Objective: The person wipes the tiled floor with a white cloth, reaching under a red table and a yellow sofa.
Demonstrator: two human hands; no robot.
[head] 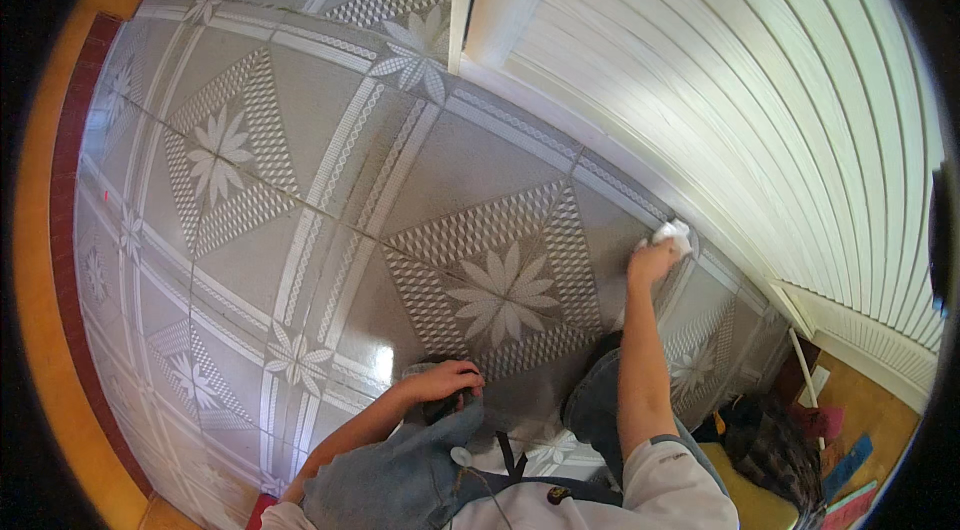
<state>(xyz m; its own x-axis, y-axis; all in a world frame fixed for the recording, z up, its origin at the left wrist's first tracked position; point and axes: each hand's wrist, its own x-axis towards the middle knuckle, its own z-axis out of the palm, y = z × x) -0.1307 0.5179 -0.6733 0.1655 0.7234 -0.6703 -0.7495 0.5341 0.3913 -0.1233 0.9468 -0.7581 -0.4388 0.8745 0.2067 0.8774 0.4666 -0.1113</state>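
Observation:
My right hand (654, 260) reaches forward and holds a crumpled white cloth or tissue (673, 236) against the patterned floor tiles (502, 297), close to the foot of a white panelled wall (720, 80). Resting by my knee in blue denim trousers (390, 455), my left hand (448, 381) has its fingers bent downward. Something dark lies under those fingers, and whether they grip it is unclear.
A white post edge (454, 12) rises at top centre. At the lower right are a dark patterned cloth (776, 455), a yellow seat-like surface (739, 489), a thin pale rod (806, 380) and a blue flat item (847, 466). An orange-brown wooden border (45, 230) runs along the left.

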